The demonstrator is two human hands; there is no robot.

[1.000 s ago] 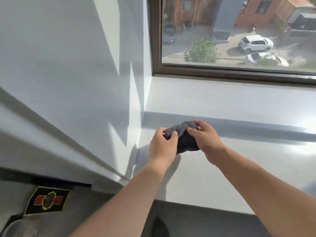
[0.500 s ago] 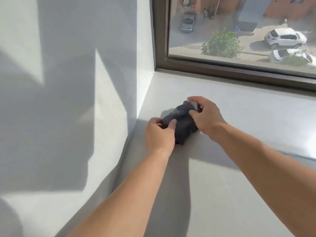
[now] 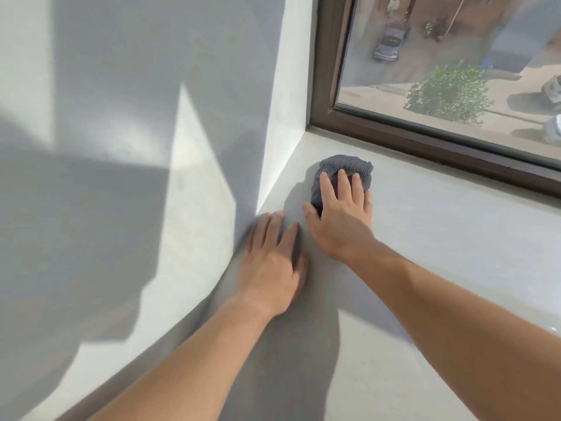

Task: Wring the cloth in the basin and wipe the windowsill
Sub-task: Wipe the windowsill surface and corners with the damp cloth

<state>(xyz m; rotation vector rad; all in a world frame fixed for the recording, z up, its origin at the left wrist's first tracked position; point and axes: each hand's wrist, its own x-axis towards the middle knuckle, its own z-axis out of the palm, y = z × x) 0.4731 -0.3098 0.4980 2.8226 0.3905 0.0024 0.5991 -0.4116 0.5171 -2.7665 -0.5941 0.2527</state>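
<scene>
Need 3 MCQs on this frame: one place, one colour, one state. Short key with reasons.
1. Where is the cloth?
A. left end of the windowsill, near the wall corner
B. in a basin
C. hanging on the window frame

2. Cloth colour?
A. white
B. dark grey
C. yellow

3. What is the left hand doing?
A. gripping the cloth
B. lying flat on the sill, off the cloth
C. touching the glass

Key: A, it sits by the corner; B, dark grey pile; B, only the right hand presses the cloth.
</scene>
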